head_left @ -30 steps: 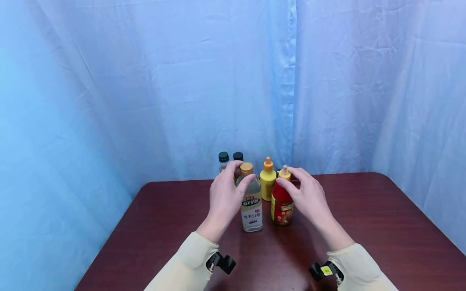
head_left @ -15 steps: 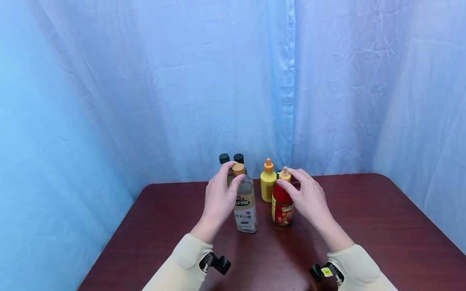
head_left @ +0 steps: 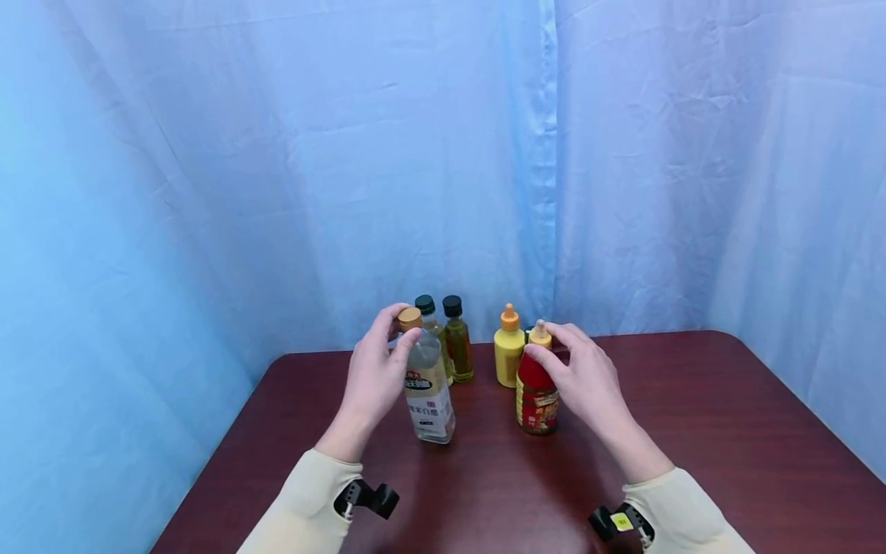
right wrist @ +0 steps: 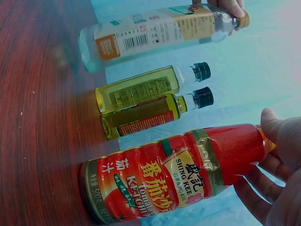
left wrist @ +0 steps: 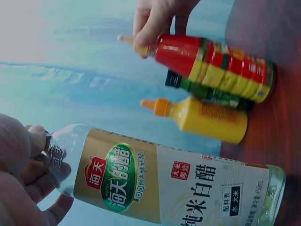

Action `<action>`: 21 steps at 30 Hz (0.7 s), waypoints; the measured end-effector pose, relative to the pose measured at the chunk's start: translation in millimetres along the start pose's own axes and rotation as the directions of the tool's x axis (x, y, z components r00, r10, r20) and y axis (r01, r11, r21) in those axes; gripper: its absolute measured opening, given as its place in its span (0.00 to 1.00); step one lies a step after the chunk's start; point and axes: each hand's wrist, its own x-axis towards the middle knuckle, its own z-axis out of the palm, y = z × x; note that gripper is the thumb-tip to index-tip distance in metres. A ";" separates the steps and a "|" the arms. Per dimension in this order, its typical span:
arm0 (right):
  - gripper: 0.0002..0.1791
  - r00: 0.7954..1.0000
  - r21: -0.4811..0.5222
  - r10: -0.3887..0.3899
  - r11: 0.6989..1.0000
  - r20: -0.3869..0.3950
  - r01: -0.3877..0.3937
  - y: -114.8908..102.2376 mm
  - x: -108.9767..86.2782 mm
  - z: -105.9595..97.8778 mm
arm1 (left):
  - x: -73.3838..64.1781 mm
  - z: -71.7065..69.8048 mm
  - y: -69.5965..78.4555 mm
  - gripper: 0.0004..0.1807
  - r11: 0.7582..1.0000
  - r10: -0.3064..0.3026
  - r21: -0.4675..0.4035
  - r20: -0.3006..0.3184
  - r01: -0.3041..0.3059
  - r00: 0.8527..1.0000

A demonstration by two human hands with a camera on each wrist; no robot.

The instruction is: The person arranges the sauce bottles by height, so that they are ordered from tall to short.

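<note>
My left hand (head_left: 370, 369) grips a clear vinegar bottle (head_left: 427, 392) by its neck, just under the gold cap. The bottle leans, its top toward the left; whether its base touches the table I cannot tell. My right hand (head_left: 588, 373) holds a red ketchup bottle (head_left: 537, 404) around its yellow cap and neck, thumb on the near side. That bottle stands on the table, and its label faces up in the right wrist view (right wrist: 155, 179). In the left wrist view, the vinegar bottle's white and gold label (left wrist: 188, 188) shows.
Behind the vinegar bottle stand two oil bottles with dark caps, one (head_left: 457, 346) fully visible and one (head_left: 424, 305) partly covered. A yellow squeeze bottle (head_left: 508, 354) stands behind the ketchup. A green bottle (left wrist: 188, 85) is mostly hidden there. A blue curtain (head_left: 415, 169) hangs behind the brown table (head_left: 277, 431).
My left hand has carried the vinegar bottle to the left, tilting it and uncovering more of the oil bottles. My right hand and the ketchup bottle have stayed almost in place.
</note>
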 end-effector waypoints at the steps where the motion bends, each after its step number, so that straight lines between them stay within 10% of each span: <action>1: 0.32 1.000 0.003 0.001 1.000 0.000 -0.001 -0.5 -0.1 0.5 | 0.3 -4.0 -1.7 0.23 1.000 -0.002 0.010 0.001 0.002 1.000; 21: 0.33 1.000 0.016 -0.001 1.000 0.003 0.001 -2.9 -2.6 0.2 | 12.8 -69.7 -50.7 0.23 0.989 -0.074 0.120 -0.070 0.082 0.995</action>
